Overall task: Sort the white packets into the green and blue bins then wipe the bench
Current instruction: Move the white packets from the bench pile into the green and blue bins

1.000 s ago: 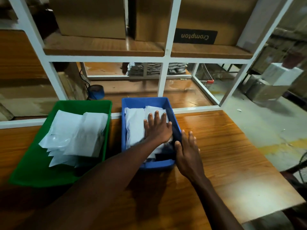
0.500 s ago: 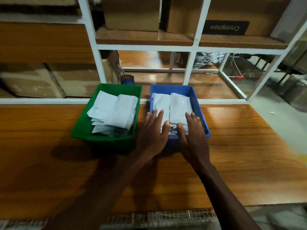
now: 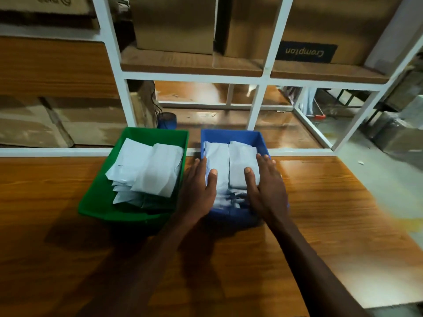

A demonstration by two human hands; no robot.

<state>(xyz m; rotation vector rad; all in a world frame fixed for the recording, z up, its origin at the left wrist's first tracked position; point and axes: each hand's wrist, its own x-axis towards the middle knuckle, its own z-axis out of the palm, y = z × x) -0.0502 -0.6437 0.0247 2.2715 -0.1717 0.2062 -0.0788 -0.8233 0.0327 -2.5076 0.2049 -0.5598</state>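
Observation:
A green bin and a blue bin stand side by side on the wooden bench. White packets lie piled in the green bin. More white packets fill the blue bin in two stacks. My left hand lies along the blue bin's left side, fingers straight, thumb resting on the left stack. My right hand lies along the bin's right side, fingers straight, thumb on the right stack.
A white metal shelf frame rises just behind the bins, with cardboard boxes on its wooden shelves. A dark blue round object sits behind the green bin. The bench's right edge drops to a grey floor.
The view has pulled back and shifted left. My left hand has come off the top of the packets to the bin's left side, and both hands now flank the blue bin.

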